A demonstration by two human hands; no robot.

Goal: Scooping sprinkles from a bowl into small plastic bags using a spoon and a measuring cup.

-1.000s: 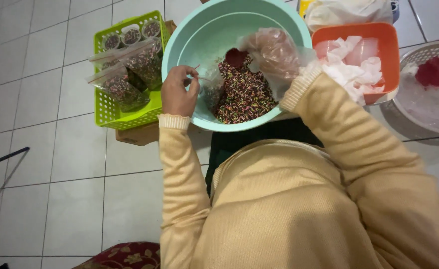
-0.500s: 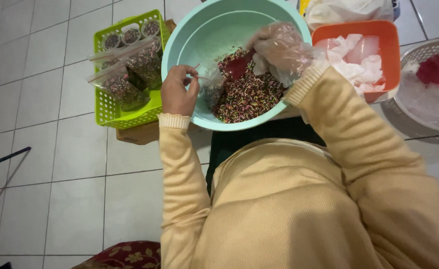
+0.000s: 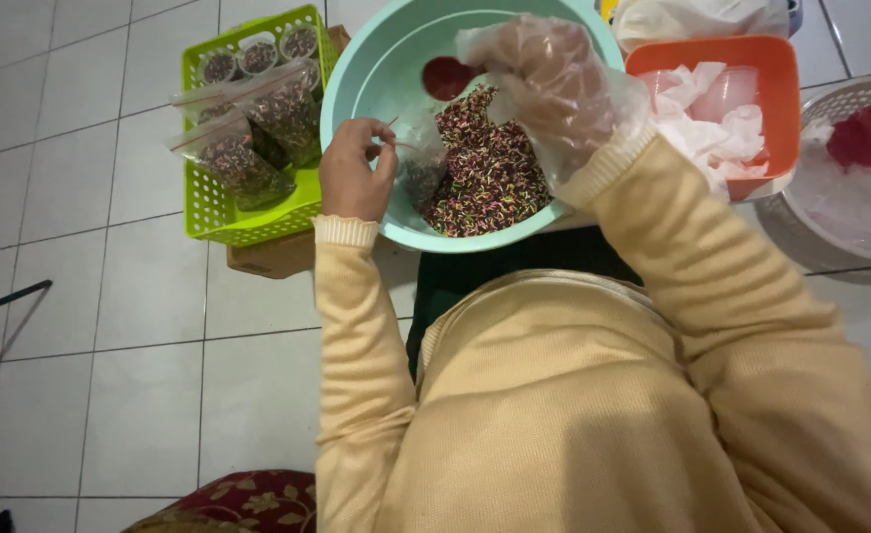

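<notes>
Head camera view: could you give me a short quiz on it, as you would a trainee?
1. True or false: the left hand wears a clear plastic glove.
2. What does the right hand hold over the teal basin?
A. a red scoop
B. a knife
C. a brush
3. Which basket holds the filled clear bags?

Key
1. False: the left hand is bare and pinches a small clear bag; the right hand is gloved.
2. A
3. The green basket, left of the basin.
</notes>
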